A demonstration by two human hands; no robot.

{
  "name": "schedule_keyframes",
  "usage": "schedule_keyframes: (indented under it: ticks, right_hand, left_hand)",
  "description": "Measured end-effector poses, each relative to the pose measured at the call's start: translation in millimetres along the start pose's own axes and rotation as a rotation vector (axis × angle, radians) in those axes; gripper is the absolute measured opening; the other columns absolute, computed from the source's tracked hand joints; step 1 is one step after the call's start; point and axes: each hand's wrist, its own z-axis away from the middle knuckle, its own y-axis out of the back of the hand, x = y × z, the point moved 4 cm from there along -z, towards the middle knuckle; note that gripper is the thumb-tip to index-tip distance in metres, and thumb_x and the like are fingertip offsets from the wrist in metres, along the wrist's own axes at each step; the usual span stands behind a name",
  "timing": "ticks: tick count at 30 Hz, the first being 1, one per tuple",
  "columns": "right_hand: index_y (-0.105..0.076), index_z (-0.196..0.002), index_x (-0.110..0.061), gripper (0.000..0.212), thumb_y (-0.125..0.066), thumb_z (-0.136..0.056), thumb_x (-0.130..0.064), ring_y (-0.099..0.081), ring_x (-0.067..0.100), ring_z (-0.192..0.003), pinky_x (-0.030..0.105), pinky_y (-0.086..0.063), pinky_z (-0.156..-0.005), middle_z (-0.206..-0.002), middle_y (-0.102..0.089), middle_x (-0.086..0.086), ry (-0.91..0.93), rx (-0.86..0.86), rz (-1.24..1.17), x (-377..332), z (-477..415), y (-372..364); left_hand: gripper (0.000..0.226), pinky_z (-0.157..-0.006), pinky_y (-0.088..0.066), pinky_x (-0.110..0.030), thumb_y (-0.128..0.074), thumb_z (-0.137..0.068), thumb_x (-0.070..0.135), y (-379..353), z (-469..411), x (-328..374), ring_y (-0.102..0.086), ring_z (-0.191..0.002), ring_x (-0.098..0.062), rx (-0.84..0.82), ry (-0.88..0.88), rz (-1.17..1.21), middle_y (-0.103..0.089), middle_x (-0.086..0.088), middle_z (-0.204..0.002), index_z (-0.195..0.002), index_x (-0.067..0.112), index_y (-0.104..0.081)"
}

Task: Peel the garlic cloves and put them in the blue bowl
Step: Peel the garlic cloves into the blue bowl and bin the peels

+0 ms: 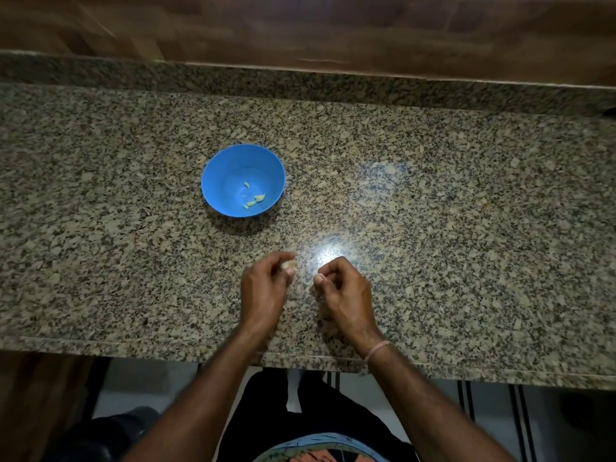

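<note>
Nearest, over the granite counter, the left hand has its fingers curled in, thumb and fingertips pinching a pale garlic clove. At its 3 o'clock, just apart, the right hand curls its fingers with thumb against forefinger; whether it pinches anything, I cannot tell. Farther off, at 11 o'clock, the blue bowl holds a few peeled cloves.

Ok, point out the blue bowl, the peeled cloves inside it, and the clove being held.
blue bowl (220, 181), head view, bare inner wall on its left.
peeled cloves (259, 197), head view, the largest piece.
held clove (290, 266), head view, its visible pale end.
</note>
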Motion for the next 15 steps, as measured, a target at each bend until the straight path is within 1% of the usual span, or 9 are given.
schedule_keyframes:
  ticks: [3, 5, 6, 7, 8, 9, 12, 13, 15]
  right_hand:
    - [-0.069, -0.089, -0.018, 0.01, -0.08, -0.091, -0.019, -0.07, 0.011, -0.082, 0.025, -0.061, -0.076, -0.086, -0.073, -0.002, -0.059, -0.054, -0.021, 3.6, -2.4, -2.1]
    - [-0.072, -0.086, -0.018, 0.01, -0.082, -0.089, -0.018, -0.071, 0.011, -0.083, 0.023, -0.06, -0.077, -0.085, -0.074, -0.003, -0.081, -0.072, -0.002, 4.4, -3.6, -4.5]
    - [-0.073, -0.084, -0.018, 0.01, -0.083, -0.088, -0.018, -0.071, 0.009, -0.082, 0.022, -0.06, -0.075, -0.084, -0.075, -0.003, -0.089, -0.076, 0.014, 4.0, -4.1, -5.8]
    - [-0.073, -0.084, -0.018, 0.01, -0.083, -0.087, -0.018, -0.072, 0.008, -0.08, 0.022, -0.06, -0.074, -0.083, -0.075, -0.003, -0.098, -0.079, 0.026, 3.1, -4.3, -6.9]
    - [-0.074, -0.084, -0.018, 0.01, -0.084, -0.086, -0.016, -0.072, 0.006, -0.078, 0.021, -0.06, -0.071, -0.083, -0.076, -0.003, -0.11, -0.078, 0.036, 2.5, -4.4, -8.0]
    - [-0.075, -0.085, -0.016, 0.011, -0.086, -0.084, -0.014, -0.072, 0.003, -0.075, 0.018, -0.058, -0.068, -0.083, -0.076, -0.002, -0.132, -0.071, 0.046, 2.2, -3.9, -8.9]
    - [-0.074, -0.085, -0.01, 0.014, -0.087, -0.082, -0.009, -0.07, -0.004, -0.07, 0.014, -0.056, -0.064, -0.082, -0.076, -0.002, -0.181, -0.06, 0.127, 2.2, -3.0, -13.0]
    - [-0.074, -0.082, -0.01, 0.014, -0.088, -0.081, -0.007, -0.07, -0.003, -0.069, 0.017, -0.059, -0.066, -0.081, -0.076, -0.003, -0.189, -0.072, 0.162, 2.5, -3.1, -15.5]
    - [-0.073, -0.076, -0.013, 0.018, -0.09, -0.079, -0.008, -0.073, 0.004, -0.072, 0.03, -0.065, -0.074, -0.078, -0.076, -0.004, -0.206, -0.085, 0.247, 1.6, -4.2, -20.0]
  left_hand:
    - [0.033, -0.073, -0.054, -0.008, -0.068, -0.098, 0.004, 2.1, -23.1, 0.5, -0.067, -0.097, -0.004, -0.033, -0.133, -0.181, -0.073, -0.001, -0.124, -0.127, 0.019, -0.072]
    - [0.04, -0.09, -0.058, -0.02, -0.07, -0.095, -0.001, 1.3, -28.7, -3.5, -0.064, -0.109, -0.011, -0.057, -0.227, -0.279, -0.068, -0.003, -0.131, -0.13, 0.018, -0.07]
    - [0.047, -0.1, -0.054, -0.027, -0.072, -0.093, -0.001, 0.3, -26.8, -6.1, -0.059, -0.12, -0.015, -0.057, -0.277, -0.328, -0.063, -0.005, -0.14, -0.135, 0.017, -0.066]
    - [0.054, -0.106, -0.048, -0.031, -0.074, -0.092, 0.001, -0.3, -22.2, -9.8, -0.052, -0.131, -0.018, -0.047, -0.308, -0.366, -0.053, -0.007, -0.149, -0.142, 0.017, -0.06]
    - [0.061, -0.106, -0.045, -0.032, -0.076, -0.092, 0.005, 0.3, -15.6, -14.7, -0.045, -0.135, -0.02, -0.023, -0.305, -0.385, -0.044, -0.008, -0.154, -0.146, 0.016, -0.053]
    - [0.064, -0.102, -0.046, -0.033, -0.078, -0.091, 0.01, 1.5, -8.4, -21.6, -0.044, -0.134, -0.021, 0.011, -0.275, -0.391, -0.04, -0.009, -0.152, -0.147, 0.016, -0.048]
    - [0.057, -0.094, -0.051, -0.042, -0.079, -0.09, 0.021, 5.6, 15.9, -43.5, -0.048, -0.118, -0.02, 0.075, -0.224, -0.417, -0.047, -0.006, -0.134, -0.138, 0.014, -0.048]
    - [0.052, -0.093, -0.051, -0.044, -0.078, -0.091, 0.023, 6.0, 21.8, -49.0, -0.048, -0.115, -0.02, 0.067, -0.246, -0.447, -0.05, -0.005, -0.129, -0.134, 0.015, -0.051]
    - [0.045, -0.09, -0.05, -0.046, -0.078, -0.09, 0.024, 7.0, 25.2, -54.4, -0.047, -0.112, -0.021, 0.04, -0.29, -0.486, -0.053, -0.003, -0.124, -0.129, 0.019, -0.054]
